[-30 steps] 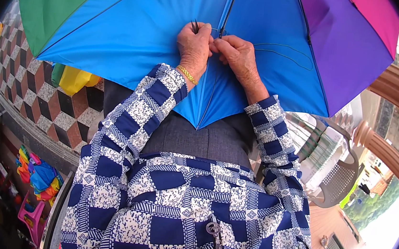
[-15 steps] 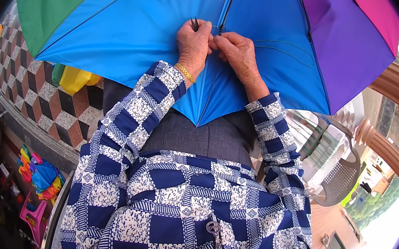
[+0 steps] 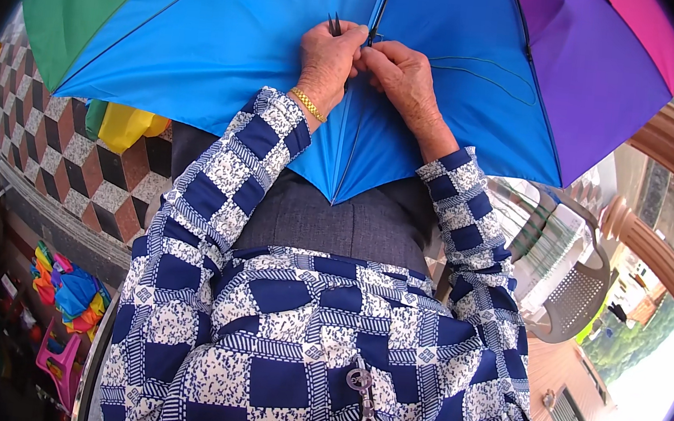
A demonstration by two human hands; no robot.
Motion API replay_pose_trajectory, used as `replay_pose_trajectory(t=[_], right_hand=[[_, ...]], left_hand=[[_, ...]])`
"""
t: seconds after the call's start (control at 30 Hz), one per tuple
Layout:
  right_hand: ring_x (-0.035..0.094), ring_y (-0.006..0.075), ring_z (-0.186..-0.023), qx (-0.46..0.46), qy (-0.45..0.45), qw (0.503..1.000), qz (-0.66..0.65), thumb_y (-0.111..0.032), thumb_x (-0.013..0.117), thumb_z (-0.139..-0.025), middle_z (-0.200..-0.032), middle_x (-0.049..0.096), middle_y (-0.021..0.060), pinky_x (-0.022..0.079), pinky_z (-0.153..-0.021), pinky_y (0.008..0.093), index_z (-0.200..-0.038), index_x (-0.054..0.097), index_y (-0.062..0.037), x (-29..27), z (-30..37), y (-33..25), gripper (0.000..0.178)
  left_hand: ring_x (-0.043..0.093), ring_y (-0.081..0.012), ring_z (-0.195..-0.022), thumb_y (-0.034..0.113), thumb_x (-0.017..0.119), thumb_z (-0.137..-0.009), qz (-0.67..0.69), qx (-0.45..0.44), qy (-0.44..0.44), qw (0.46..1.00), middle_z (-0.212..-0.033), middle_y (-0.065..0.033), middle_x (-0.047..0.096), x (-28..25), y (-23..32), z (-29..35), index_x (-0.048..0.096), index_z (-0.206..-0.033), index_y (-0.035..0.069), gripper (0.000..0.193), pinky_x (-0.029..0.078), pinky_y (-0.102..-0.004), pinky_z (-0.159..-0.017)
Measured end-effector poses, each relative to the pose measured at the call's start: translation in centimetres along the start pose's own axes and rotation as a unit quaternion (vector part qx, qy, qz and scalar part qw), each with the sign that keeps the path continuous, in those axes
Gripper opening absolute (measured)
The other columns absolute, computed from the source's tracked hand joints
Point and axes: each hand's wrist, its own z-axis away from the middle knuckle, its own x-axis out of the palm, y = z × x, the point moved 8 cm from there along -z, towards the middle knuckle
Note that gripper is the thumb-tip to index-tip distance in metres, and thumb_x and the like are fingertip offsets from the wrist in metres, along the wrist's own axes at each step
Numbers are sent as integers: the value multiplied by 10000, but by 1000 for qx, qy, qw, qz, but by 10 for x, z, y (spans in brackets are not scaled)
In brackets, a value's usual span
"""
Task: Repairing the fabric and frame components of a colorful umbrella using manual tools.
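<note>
A multicoloured umbrella (image 3: 254,64) lies spread over my lap, its blue panels in front of me and a dark metal rib (image 3: 383,8) running up the middle. My left hand (image 3: 328,54) is closed by this rib, thumb and forefinger pinching at it. Two dark pointed blades of small thread snips (image 3: 334,25) stick up out of that hand; their handles are hidden in the palm. My right hand (image 3: 402,77) is closed just right of the rib, fingertips pinched together. From it a thin green thread (image 3: 492,78) loops out across the blue cloth. Whether a needle is there I cannot see.
Yellow cloth (image 3: 127,129) hangs below the umbrella's left edge, above a patterned tile floor (image 3: 74,157). At lower left are a bundle of coloured cloth (image 3: 74,291) and a pink stool (image 3: 60,362). A grey-brown plastic chair (image 3: 575,302) stands at right.
Both hands and the umbrella's near edge have shifted slightly up in the picture. My left thumb and forefinger have moved right and up, onto the rib.
</note>
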Motion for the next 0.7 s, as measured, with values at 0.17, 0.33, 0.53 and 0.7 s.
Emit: replay_pose_trajectory(t=[0.17,0.33,0.53,0.7], right_hand=[[542,78,-569,-7,-9,998,63,-207,603,-834,-691,620,13,445,-523,218,-842,667,-18,-2,-2,-2,200],[590,157,-615,-106,10,970,218,-205,611,-821,-727,639,62,476,-569,281,-850,672,-40,-12,1,-27,178],[610,297,-730,-220,61,885,406,-177,607,-772,-773,606,117,498,-599,387,-787,665,-56,-18,9,-67,134],[602,297,-721,-257,83,842,468,-166,599,-779,-801,586,100,501,-629,397,-834,652,-75,-15,4,-71,119]], left_hand=[[496,-120,-474,139,658,-807,4,-6,-5,1000,-583,-2,513,2,-1,-1,599,-812,19,134,379,-237,-421],[507,-115,-427,124,661,-780,8,2,-3,1000,-587,-34,543,-2,-1,-7,589,-799,2,143,400,-233,-387],[503,-114,-414,114,667,-777,-5,-9,2,1000,-587,-37,546,-5,-1,-9,587,-796,0,141,421,-234,-380],[487,-112,-402,101,664,-780,-12,-11,-6,1000,-576,-33,538,2,2,-2,586,-799,-3,131,426,-240,-379]])
